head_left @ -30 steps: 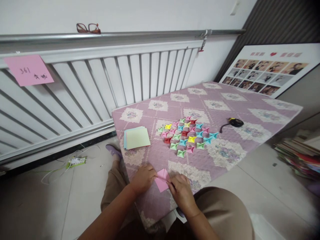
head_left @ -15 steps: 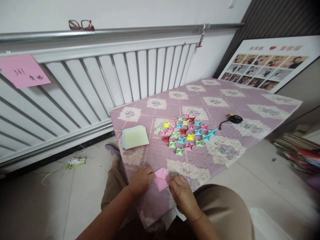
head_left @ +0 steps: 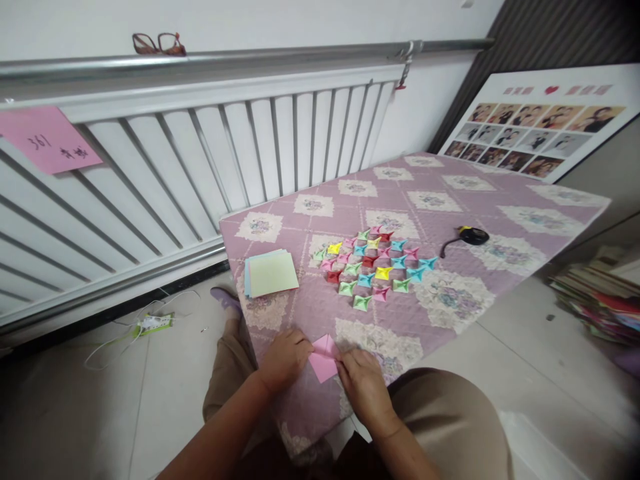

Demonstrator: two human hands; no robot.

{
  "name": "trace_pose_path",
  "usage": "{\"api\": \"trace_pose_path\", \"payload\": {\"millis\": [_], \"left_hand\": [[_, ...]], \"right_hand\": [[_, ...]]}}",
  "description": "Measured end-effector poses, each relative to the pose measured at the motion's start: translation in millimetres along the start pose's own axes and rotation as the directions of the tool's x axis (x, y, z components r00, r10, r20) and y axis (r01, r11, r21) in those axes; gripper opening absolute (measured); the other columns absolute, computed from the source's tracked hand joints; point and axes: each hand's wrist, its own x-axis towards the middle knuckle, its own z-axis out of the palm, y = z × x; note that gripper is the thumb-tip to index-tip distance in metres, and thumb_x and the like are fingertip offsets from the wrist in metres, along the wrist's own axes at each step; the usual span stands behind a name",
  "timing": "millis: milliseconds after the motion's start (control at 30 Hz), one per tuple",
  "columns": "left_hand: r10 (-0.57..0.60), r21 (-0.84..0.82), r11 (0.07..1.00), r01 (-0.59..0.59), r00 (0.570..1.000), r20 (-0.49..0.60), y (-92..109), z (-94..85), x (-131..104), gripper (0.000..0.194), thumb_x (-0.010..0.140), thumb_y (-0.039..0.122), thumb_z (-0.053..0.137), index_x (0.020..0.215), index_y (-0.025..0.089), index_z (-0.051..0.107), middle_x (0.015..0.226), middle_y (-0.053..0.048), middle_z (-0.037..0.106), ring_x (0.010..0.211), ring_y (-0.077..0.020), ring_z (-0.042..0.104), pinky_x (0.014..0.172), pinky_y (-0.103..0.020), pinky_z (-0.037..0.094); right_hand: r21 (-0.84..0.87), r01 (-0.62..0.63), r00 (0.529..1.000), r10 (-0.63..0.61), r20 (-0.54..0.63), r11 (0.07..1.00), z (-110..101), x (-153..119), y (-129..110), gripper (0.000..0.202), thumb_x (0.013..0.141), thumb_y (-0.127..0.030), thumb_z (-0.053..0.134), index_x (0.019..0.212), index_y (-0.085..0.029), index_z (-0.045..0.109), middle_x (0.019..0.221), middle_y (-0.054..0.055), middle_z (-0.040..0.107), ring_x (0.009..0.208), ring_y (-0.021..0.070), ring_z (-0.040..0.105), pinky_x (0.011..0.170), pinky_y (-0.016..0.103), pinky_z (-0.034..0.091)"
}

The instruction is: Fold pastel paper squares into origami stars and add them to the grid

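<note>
A folded pink sheet of origami paper lies on the table near its front edge, one corner pointing towards me and crease lines near its top. My left hand pinches its left corner between closed fingers. At the right corner, my right hand grips the paper in the same way. Beyond it, several small folded paper figures in green, pink, red, yellow and blue stand in slanting rows. To the left sits a stack of square paper sheets, pale yellow on top.
The table wears a purple floral cloth. A black tape measure rests to the right. Behind stands a white radiator with glasses on its pipe. A photo board leans at the back right. A power strip lies on the floor.
The pink paper's upper part has changed: its edges are now drawn into a crosswise fold between my hands. Both hands stay at its corners. The view has shifted slightly.
</note>
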Motion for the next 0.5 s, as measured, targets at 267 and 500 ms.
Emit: {"api": "trace_pose_path", "payload": {"millis": [267,500], "left_hand": [[-0.022,0.014,1.0,0.022,1.0,0.022,-0.1,-1.7,3.7,0.021,0.095,0.023,0.041,0.089,0.018,0.06,0.091,-0.004,0.058,0.088,-0.0184,0.05,0.082,-0.033,0.04],[0.023,0.04,0.999,-0.026,0.998,0.057,-3.6,-1.0,3.0,0.022,0.095,0.02,0.041,0.088,0.019,0.062,0.09,-0.004,0.058,0.088,-0.0186,0.049,0.08,-0.032,0.04]], "right_hand": [[0.009,-0.016,1.0,0.016,-0.002,1.0,-0.7,3.0,-0.1,0.03,0.094,-0.024,0.041,0.068,-0.021,0.056,0.069,0.003,0.054,0.067,0.0171,0.048,0.066,0.031,0.033],[0.035,0.05,0.999,-0.05,0.009,0.998,1.8,-2.6,7.0,0.025,0.091,-0.018,0.043,0.071,-0.02,0.059,0.071,0.003,0.056,0.07,0.0173,0.049,0.068,0.031,0.036]]}}
